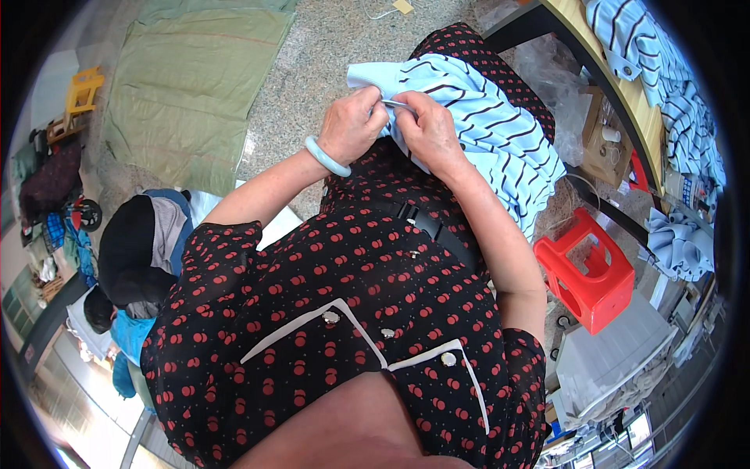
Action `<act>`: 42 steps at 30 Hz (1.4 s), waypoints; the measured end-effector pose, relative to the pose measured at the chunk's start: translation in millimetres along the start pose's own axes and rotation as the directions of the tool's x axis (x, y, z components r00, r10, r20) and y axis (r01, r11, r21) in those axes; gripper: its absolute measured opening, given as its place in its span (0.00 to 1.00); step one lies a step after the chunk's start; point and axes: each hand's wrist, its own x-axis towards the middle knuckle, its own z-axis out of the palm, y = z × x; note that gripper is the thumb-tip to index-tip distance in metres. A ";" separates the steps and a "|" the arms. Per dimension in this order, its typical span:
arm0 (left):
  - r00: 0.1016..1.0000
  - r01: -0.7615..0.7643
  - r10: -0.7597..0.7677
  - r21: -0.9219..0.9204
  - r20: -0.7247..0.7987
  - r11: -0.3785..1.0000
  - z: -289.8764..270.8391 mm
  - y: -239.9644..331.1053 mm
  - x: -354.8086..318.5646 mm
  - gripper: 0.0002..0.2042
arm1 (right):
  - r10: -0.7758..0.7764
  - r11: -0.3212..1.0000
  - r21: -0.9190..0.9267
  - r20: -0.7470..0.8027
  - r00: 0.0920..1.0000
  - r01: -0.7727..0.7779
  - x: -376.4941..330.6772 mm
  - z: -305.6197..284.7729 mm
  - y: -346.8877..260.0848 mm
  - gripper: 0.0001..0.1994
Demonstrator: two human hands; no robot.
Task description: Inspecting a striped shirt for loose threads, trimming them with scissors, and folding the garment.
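A light blue garment (476, 109) with dark wavy stripes lies across my lap and hangs off to the right. At one end it has a plain pale blue band (371, 75), just beyond my fingers. My left hand (351, 125), with a pale bangle on the wrist, is closed in a pinch on the garment's edge. Close beside it, my right hand (428, 131) pinches the same edge between thumb and fingers. A thin greyish strip shows between the two hands; whether it is a fold of the cloth or something else, I cannot tell.
To my right stands a red plastic stool (598, 309), below a table (574, 19) piled with more striped garments (672, 78). An open cardboard box (605, 144) and clear plastic sit under the table. A green sheet (195, 86) covers floor at the far left; a yellow stool (83, 90) stands beyond.
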 end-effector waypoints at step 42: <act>0.890 0.427 -0.180 -0.626 0.420 0.652 -70.8 32.8 20.6 0.09 | 0.473 0.857 0.246 -0.022 0.881 -0.453 -131.5 -179.5 68.8 0.09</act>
